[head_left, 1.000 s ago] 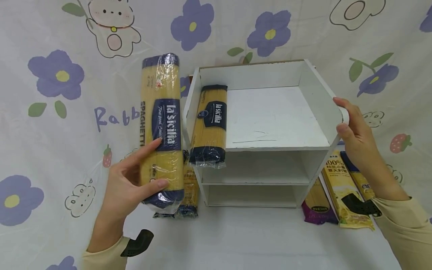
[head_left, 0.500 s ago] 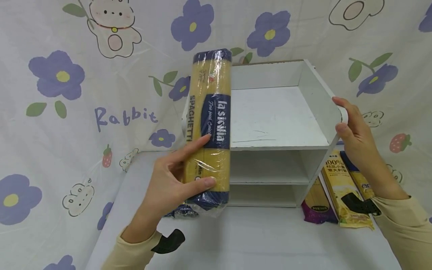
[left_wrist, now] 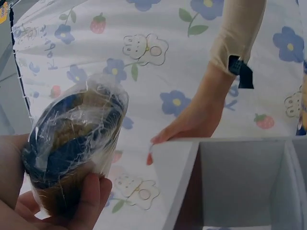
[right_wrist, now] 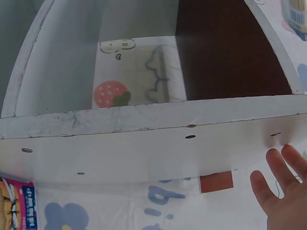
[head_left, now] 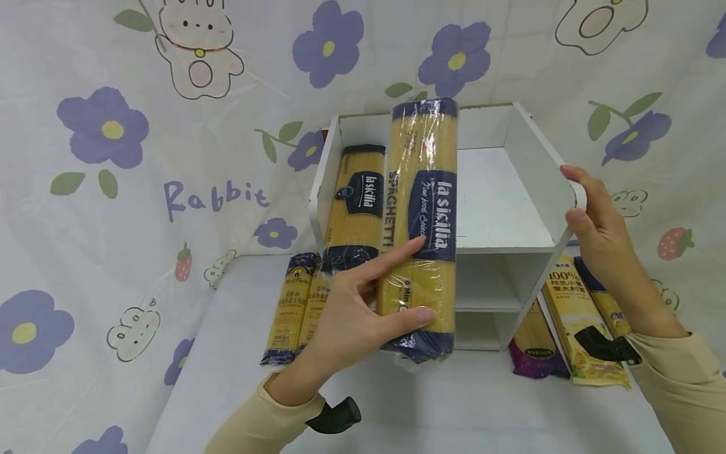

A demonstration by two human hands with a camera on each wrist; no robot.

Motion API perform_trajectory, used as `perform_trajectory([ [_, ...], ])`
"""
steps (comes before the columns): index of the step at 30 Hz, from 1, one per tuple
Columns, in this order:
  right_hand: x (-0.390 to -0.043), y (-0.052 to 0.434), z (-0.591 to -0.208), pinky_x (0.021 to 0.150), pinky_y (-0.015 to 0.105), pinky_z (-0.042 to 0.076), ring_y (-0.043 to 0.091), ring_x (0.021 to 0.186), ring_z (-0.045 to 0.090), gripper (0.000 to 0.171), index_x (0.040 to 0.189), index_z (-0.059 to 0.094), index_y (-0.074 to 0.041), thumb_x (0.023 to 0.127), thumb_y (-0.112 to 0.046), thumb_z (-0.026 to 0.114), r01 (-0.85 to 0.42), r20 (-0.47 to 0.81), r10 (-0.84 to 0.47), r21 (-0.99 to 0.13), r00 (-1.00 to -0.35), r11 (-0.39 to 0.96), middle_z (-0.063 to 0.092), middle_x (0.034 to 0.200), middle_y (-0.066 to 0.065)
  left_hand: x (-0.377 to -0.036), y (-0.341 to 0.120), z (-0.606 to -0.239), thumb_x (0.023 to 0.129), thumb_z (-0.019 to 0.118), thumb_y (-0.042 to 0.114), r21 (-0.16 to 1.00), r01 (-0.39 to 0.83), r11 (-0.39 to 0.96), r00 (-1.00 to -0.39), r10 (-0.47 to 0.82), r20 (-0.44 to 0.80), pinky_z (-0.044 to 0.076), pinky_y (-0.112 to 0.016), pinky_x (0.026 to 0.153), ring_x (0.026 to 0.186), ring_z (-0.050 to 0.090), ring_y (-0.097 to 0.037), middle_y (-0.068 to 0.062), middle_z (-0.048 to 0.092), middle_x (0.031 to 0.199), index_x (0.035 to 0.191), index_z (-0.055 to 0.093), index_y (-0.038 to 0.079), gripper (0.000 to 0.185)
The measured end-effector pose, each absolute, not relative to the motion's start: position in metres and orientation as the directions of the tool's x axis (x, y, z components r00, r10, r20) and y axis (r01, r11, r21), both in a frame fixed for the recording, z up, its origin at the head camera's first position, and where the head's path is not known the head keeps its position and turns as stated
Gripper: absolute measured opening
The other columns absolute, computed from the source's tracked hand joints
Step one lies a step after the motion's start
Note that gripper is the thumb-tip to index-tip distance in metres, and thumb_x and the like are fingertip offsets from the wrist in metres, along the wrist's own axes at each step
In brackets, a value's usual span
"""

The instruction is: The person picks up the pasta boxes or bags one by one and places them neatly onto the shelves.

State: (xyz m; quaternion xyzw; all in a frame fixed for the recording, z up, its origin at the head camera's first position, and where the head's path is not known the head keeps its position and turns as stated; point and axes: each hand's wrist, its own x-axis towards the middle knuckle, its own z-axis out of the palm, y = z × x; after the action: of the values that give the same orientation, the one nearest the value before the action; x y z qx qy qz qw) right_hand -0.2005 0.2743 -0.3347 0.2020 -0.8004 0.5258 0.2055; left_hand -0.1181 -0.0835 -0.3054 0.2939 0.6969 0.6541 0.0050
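Left hand (head_left: 351, 325) of mine is curled round the lower end of one long yellow-and-navy, plastic-wrapped spaghetti pack (head_left: 425, 208), before the white, box-shaped, wooden-looking shelf (head_left: 493, 195); toward two o'clock, my right hand (head_left: 600, 227) pinches the shelf's edge, probably for steadying.

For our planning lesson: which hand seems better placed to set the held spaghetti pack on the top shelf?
Probably the left hand: it grips the spaghetti pack in front of the top shelf. The right hand holds the white rack by its side, away from the pack.
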Motion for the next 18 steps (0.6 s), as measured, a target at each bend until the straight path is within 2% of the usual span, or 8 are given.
perform_trajectory([
  [4, -0.200, 0.274, -0.335, 0.088, 0.006, 0.042, 0.007, 0.121, 0.045, 0.051, 0.155, 0.031, -0.020, 0.105, -0.017, 0.042, -0.541, 0.544, -0.107, -0.754, -0.832, 0.373, 0.037, 0.146, -0.010, -0.121, -0.073, -0.315, 0.082, 0.082, 0.017, 0.918, 0.395, -0.030, -0.831, 0.415, 0.371, 0.061, -0.032, 0.072, 0.088, 0.070, -0.007, -0.007, 0.064, 0.134, 0.143, 0.054, 0.026, 0.068],
  [11, -0.201, 0.275, -0.336, 0.088, 0.005, 0.041, 0.006, 0.121, 0.045, 0.052, 0.155, 0.032, -0.020, 0.105, -0.016, 0.043, -0.533, 0.541, -0.100, -0.750, -0.835, 0.392, 0.038, 0.143, -0.013, -0.125, -0.063, -0.332, 0.082, 0.080, 0.008, 0.946, 0.322, -0.037, -0.859, 0.408, 0.308, 0.061, -0.032, 0.075, 0.092, 0.071, -0.006, -0.010, 0.065, 0.130, 0.142, 0.054, 0.029, 0.069],
  [18, -0.202, 0.277, -0.337, 0.088, 0.006, 0.041, 0.006, 0.120, 0.045, 0.051, 0.155, 0.031, -0.017, 0.105, -0.018, 0.043, -0.554, 0.557, -0.112, -0.743, -0.823, 0.377, 0.038, 0.140, -0.012, -0.129, -0.055, -0.344, 0.081, 0.078, 0.004, 0.953, 0.300, -0.050, -0.868, 0.400, 0.295, 0.061, -0.030, 0.071, 0.086, 0.070, -0.006, -0.016, 0.067, 0.124, 0.143, 0.054, 0.027, 0.070],
])
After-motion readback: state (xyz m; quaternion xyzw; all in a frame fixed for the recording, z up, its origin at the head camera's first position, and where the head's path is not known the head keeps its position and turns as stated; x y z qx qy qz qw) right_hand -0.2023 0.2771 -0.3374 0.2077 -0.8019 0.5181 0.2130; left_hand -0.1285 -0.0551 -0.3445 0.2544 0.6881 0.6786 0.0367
